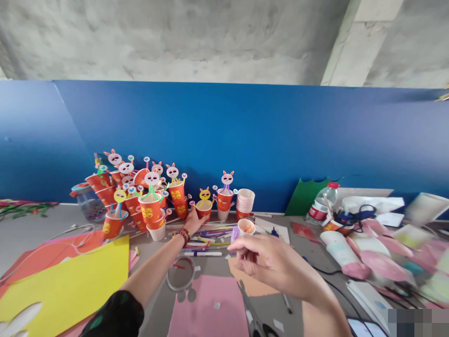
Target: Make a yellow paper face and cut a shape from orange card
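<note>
Against the blue partition, my left hand [195, 222] reaches forward and grips the lower part of an orange paper cup [204, 213] with a yellow bunny-face cutout standing in it. Nearer to me, my right hand [268, 262] hovers over the table with loosely bent fingers and a gap between thumb and forefinger. I see nothing held in it. Just beyond its fingers are a small cup of orange pieces [246, 227] and a purple object [235, 233]. Under the left hand lie several coloured pipe cleaners [217, 232].
Decorated orange cups [150, 208] crowd the left back; a cup stack [245, 204] stands right of centre. Yellow sheets [87, 276], pink foam paper [210, 304], a tape roll [180, 273] and scissors [259, 327] lie in front. A bottle [322, 203] and cables are at right.
</note>
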`<state>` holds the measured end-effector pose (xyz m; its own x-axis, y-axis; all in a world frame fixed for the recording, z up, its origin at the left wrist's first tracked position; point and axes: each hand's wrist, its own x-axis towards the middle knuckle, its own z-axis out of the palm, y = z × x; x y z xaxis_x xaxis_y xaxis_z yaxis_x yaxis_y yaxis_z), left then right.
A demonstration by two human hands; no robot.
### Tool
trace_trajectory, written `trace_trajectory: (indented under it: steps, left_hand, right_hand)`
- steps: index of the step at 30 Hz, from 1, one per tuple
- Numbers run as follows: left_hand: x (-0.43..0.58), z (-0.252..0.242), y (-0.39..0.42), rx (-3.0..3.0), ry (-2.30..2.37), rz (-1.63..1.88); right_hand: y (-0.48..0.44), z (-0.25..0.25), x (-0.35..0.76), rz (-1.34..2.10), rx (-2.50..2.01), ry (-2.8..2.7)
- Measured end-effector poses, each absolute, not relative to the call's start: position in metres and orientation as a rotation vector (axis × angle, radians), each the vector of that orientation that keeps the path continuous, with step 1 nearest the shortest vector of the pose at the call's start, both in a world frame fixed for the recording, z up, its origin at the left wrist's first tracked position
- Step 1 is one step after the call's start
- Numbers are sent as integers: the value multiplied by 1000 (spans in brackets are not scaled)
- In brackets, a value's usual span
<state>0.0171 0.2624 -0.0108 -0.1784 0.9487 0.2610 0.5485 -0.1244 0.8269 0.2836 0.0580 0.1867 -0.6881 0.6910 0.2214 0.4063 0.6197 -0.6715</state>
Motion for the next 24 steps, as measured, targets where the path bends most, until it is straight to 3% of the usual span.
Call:
trace_trajectory:
  steps: [24]
  left_hand:
    - [11, -13, 279, 1661, 1748, 1142]
  right_hand:
    - [57, 189, 279, 745, -850, -2468]
